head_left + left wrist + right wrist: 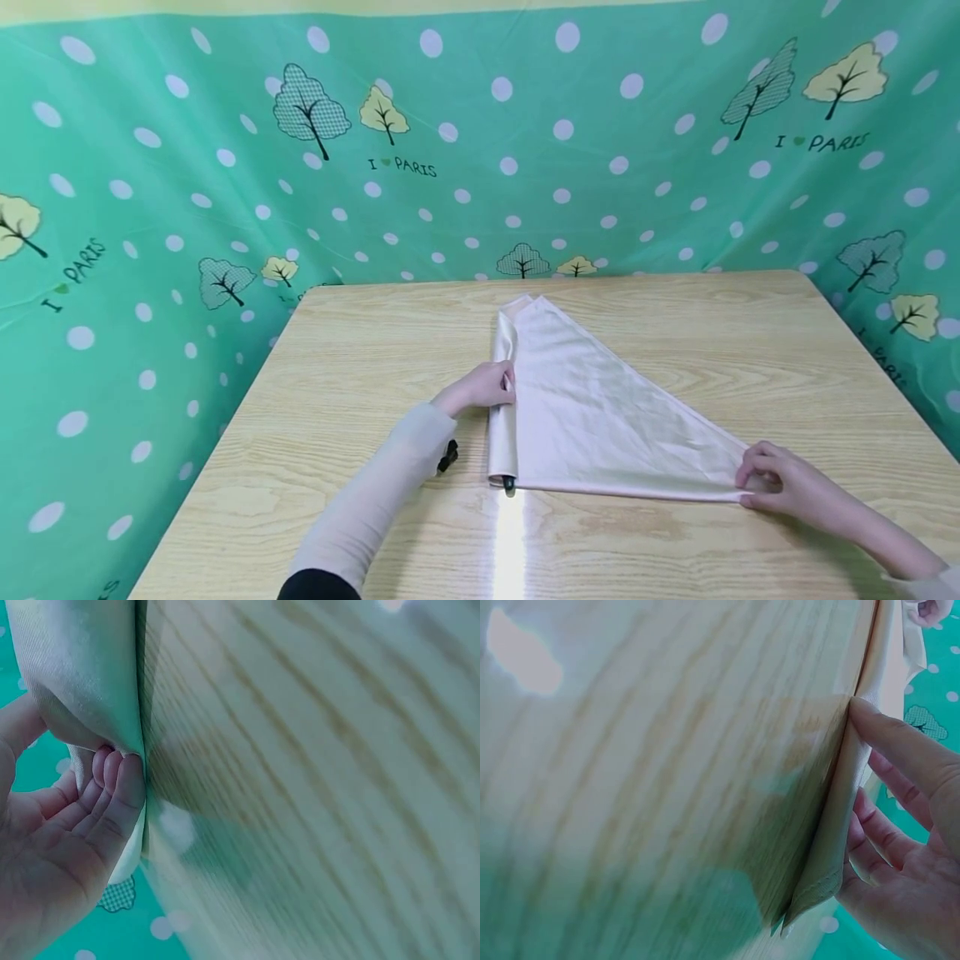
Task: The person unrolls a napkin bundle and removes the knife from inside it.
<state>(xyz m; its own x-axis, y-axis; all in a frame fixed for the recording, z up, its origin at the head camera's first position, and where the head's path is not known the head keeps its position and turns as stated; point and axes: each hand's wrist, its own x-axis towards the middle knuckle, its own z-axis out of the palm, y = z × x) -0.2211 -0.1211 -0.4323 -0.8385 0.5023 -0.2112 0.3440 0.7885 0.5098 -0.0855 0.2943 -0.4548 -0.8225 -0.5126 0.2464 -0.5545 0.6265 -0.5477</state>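
Observation:
A pale, shiny cloth (615, 417) lies as a triangle on the wooden table, its left side rolled into an upright-running tube (502, 442). A small black tip (509, 483) pokes out of the roll's near end. My left hand (483, 385) grips the middle of the roll; in the left wrist view, the fingers of that hand (67, 817) curl against the cloth (82, 667). At the cloth's right corner, my right hand (787, 487) pinches the near edge. The right wrist view has the thumb and fingers of this hand (907, 825) along the cloth's edge (821, 862).
The wooden table (360, 333) extends around the cloth on all sides. Green dotted fabric (450, 108) with printed trees hangs behind the table and along both sides. A small black object (447, 456) is at my left sleeve.

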